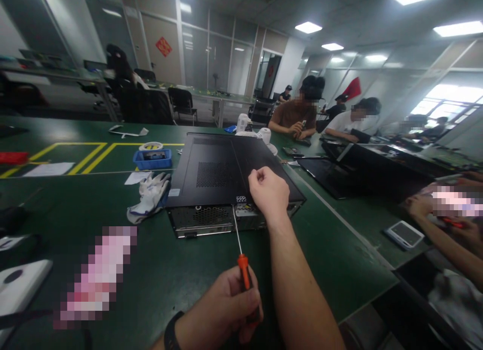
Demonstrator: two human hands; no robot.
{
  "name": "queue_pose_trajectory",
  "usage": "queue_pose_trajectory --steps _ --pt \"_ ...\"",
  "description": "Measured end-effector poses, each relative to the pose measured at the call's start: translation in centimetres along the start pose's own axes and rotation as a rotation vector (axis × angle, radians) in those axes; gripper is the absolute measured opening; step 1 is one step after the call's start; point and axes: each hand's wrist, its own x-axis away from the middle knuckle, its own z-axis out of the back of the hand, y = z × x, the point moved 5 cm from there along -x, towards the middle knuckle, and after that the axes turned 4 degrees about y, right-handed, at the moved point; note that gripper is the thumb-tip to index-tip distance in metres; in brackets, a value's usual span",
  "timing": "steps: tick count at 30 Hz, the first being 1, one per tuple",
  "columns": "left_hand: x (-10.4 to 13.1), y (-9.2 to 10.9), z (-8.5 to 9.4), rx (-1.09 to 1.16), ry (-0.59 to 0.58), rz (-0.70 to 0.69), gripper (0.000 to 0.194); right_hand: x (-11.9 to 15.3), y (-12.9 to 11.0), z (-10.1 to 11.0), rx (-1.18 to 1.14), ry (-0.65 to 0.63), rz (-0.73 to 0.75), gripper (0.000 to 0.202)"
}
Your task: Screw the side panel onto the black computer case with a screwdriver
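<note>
A black computer case (pixel 215 164) lies flat on the green table, its rear panel facing me. My left hand (pixel 234 302), with a dark band on the wrist, is wrapped round the orange and black handle of a screwdriver (pixel 243 264). The screwdriver's shaft points away from me, and its tip meets the upper rear edge of the case. My right hand (pixel 268 191) rests on top of the case near that edge, its fingers curled in. Whether anything is between those fingers is hidden.
Left of the case are white gloves (pixel 149 196), a blue bin (pixel 153 160) and a tape roll (pixel 151 146). A white device (pixel 404 234) lies at right, near another person's hands. More dark case parts (pixel 334 176) lie beyond. Several people sit farther back.
</note>
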Motion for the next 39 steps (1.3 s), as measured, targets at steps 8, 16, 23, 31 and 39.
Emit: queue_pose_trajectory --steps 8,16,23,31,39 --pt "-0.07 -0.14 0.13 0.017 -0.021 -0.029 0.048 0.06 -0.09 0.01 0.015 0.0 -0.001 0.03" --pt "-0.12 0.0 0.33 0.015 0.017 -0.017 0.047 0.02 -0.1 -0.06 0.014 -0.006 0.007 0.032" --pt "0.08 0.25 0.15 0.075 0.007 0.009 0.039 -0.02 -0.11 0.12 0.002 -0.019 -0.002 0.029" --pt "0.34 0.6 -0.26 0.129 -0.066 0.053 0.035 -0.14 -0.13 -0.13 0.026 -0.038 0.003 0.031" --pt "-0.22 -0.21 0.01 0.029 -0.01 0.046 0.049 -0.25 -0.45 0.06 0.034 -0.047 0.007 0.031"
